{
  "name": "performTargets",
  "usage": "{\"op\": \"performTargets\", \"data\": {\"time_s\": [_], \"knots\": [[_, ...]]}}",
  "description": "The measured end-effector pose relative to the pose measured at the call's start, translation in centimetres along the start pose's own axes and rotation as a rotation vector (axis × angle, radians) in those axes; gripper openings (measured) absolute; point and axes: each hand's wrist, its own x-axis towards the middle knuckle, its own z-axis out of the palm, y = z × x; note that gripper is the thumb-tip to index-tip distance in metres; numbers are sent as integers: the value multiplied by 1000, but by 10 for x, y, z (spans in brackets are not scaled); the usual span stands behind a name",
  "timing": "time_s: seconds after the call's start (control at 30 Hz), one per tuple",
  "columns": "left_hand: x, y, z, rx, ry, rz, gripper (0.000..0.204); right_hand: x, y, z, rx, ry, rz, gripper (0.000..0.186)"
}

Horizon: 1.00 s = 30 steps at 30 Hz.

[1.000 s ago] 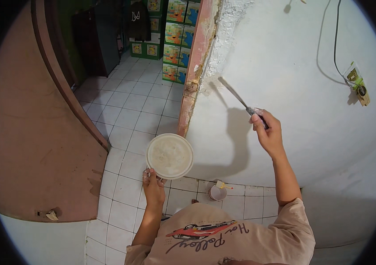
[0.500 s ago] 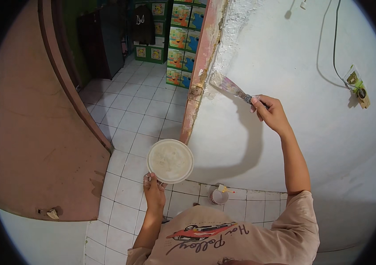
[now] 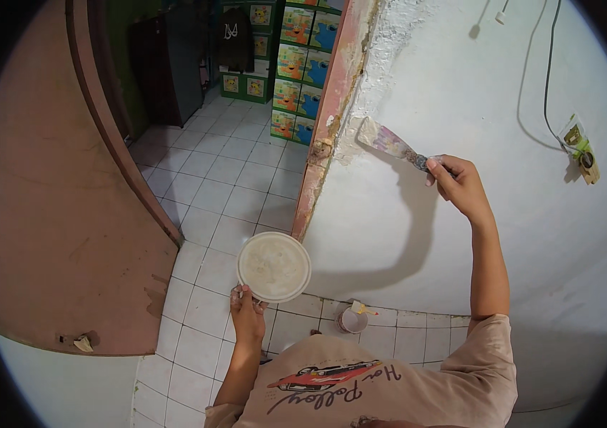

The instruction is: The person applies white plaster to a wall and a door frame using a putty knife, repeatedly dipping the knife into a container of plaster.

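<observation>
2 bare hands each hold something. The left hand (image 3: 248, 312) pinches the lower rim of a round, pale disc (image 3: 273, 267), thumb on top, fingers mostly hidden beneath. The disc looks light and stiff, probably plastic; gripped only at the rim it could tip, so a palm under its middle would steady it. The right hand (image 3: 460, 184) is wrapped around the handle of a putty knife (image 3: 390, 142), its smeared blade over the white wall (image 3: 496, 107) near the rough left edge; whether the tip touches, I cannot tell. The blade seems thin and slightly springy, best controlled from the handle. Farther down, a small bucket (image 3: 353, 322) stands on the tiled floor (image 3: 236, 171) by the wall's bottom edge. Beyond the wall's left edge, boxes (image 3: 293, 60) are stacked.
</observation>
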Motion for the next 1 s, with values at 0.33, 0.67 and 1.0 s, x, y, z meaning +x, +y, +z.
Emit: {"op": "performTargets", "data": {"time_s": [0.33, 0.67, 1.0], "knots": [[2, 1, 5, 5, -62, -35, 14, 4, -7, 14, -93, 77, -97, 34], [3, -3, 6, -9, -102, -29, 12, 8, -3, 20, 37, 24, -62, 33], [3, -5, 3, 14, -50, -42, 10, 7, -21, 22, 8, 52, -72, 36]]}}
